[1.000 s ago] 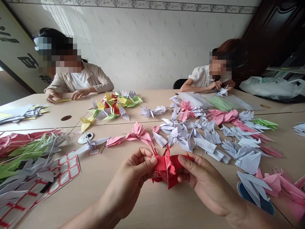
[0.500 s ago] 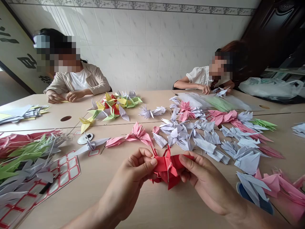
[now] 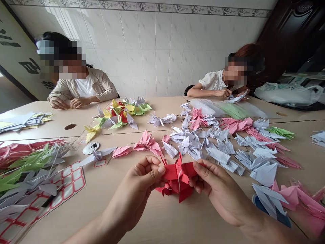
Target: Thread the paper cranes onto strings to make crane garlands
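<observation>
Between my hands, above the near part of the table, is a bundle of folded red paper [image 3: 177,179] with a whitish string down its front. My left hand [image 3: 138,188] pinches its left end between thumb and fingers. On the other side, my right hand [image 3: 218,186] pinches the right end, with its thumb in front. Just beyond the bundle lie folded pink paper pieces [image 3: 147,142] and a heap of folded white paper cranes [image 3: 189,144]. A single white crane [image 3: 96,154] rests left of the pink ones.
Two people sit across the table [image 3: 162,220]: one in a beige jacket [image 3: 101,83], one in a white top [image 3: 209,81] handling white paper. Strung folded paper [image 3: 30,159] lies over red-framed labels [image 3: 68,183] at left. White and pink pieces [image 3: 302,200] cover the right side.
My hands have moved slightly apart, stretching the upper red paper flatter and wider. The person in the white top has shifted the head and the hand a little.
</observation>
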A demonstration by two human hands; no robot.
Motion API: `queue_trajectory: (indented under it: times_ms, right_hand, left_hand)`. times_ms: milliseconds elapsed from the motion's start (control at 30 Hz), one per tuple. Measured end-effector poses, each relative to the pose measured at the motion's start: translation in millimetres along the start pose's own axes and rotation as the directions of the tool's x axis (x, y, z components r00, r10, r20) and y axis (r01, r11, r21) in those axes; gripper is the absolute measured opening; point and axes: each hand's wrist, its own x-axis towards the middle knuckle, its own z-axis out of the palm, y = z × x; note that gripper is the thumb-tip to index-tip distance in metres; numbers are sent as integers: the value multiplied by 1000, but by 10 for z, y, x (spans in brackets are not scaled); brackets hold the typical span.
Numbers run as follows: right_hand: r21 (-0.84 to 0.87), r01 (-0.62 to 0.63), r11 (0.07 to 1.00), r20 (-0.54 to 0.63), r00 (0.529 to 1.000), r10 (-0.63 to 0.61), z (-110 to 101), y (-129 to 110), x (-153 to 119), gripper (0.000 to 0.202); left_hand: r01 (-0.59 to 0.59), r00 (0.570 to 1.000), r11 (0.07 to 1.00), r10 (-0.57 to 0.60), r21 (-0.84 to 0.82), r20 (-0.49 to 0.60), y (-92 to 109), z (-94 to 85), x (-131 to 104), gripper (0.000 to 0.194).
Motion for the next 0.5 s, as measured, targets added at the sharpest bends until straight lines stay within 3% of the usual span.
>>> queue_trajectory:
  times_ms: [167,500]
  right_hand:
    - [-13,15,1000,-7,1000,-15,-25,14,19,30]
    - [-5,9,1000,-43,999,-9,-29,16,29,31]
  left_hand:
    - [-23,998,1000,23,-13,-60,40,-26,26,17]
    - [-40,996,999,39,-15,-79,51,-35,43,19]
